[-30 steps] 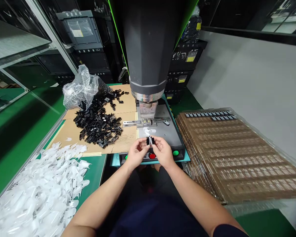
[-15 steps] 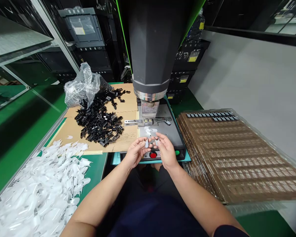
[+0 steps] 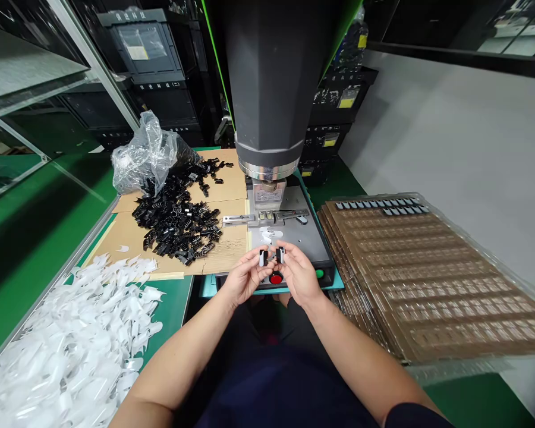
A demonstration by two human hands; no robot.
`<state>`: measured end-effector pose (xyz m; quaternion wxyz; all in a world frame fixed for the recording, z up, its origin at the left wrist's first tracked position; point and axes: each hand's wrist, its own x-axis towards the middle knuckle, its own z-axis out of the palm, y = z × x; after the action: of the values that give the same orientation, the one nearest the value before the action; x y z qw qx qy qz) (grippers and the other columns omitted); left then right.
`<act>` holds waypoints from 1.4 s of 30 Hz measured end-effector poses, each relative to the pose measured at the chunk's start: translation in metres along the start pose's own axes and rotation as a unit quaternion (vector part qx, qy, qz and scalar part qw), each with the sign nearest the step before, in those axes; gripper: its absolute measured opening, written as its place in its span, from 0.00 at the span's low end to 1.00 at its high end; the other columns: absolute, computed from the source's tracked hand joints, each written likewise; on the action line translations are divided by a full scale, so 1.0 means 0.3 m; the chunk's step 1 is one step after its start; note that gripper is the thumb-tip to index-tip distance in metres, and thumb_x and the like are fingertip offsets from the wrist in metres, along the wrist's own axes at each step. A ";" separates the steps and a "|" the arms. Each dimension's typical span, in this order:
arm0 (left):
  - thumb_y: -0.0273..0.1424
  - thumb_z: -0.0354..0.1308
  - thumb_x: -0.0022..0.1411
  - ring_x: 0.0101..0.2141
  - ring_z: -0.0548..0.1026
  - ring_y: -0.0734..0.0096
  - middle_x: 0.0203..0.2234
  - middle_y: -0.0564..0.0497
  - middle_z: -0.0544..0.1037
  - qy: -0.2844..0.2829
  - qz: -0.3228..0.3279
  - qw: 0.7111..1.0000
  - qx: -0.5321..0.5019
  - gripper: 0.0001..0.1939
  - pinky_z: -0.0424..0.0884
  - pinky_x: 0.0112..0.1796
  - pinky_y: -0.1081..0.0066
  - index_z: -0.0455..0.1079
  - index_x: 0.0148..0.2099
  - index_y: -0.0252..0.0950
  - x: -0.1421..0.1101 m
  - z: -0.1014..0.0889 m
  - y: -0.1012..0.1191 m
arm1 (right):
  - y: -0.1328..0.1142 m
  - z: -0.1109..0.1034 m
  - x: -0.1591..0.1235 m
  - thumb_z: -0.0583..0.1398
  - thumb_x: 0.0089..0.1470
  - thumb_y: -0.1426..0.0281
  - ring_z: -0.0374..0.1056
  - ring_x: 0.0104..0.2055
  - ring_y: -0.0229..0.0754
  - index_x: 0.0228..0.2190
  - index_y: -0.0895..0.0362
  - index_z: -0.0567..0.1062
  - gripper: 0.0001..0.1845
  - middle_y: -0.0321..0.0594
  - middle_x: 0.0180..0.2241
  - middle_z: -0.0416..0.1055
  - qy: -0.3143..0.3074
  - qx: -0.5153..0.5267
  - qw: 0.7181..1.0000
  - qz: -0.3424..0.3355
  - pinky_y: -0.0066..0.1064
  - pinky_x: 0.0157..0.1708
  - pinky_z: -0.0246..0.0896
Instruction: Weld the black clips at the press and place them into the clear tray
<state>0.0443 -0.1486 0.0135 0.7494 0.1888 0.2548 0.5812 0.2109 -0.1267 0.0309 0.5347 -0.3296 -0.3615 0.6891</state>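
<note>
Between thumb and fingers, my left hand pinches a small black-and-white plastic part. A similar black-and-white plastic part is pinched in my right hand, close beside the first. Both parts show a black side and a pale edge. Just beyond my fingers, several thin white plastic pieces lie on the grey plate of a press machine. Its metal fixture sits farther back, under the press head. Below my fingers is a red button, with a green button to the right.
A heap of black plastic parts lies on cardboard at left, by a clear plastic bag. Nearer, white pieces are piled. Stacked brown trays stand at right, the top one holding several parts along its far edge.
Both hands have turned their parts, so black sides now show where mostly pale surfaces showed before. The hands stay in nearly the same place; the view has shifted slightly.
</note>
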 end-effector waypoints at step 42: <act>0.33 0.73 0.65 0.44 0.87 0.60 0.47 0.40 0.85 -0.016 0.001 0.998 0.067 0.21 0.84 0.43 0.70 0.76 0.56 0.31 -0.003 0.005 0.005 | 0.021 -0.023 -0.022 0.66 0.64 0.54 0.78 0.44 0.49 0.41 0.47 0.65 0.17 0.43 0.50 0.77 -0.034 -0.142 0.984 -0.106 0.45 0.43 0.78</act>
<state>0.0439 -0.1491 0.0159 0.7384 0.2477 0.2812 0.5607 0.2149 -0.1332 0.0223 0.5395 -0.3386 -0.5066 0.5811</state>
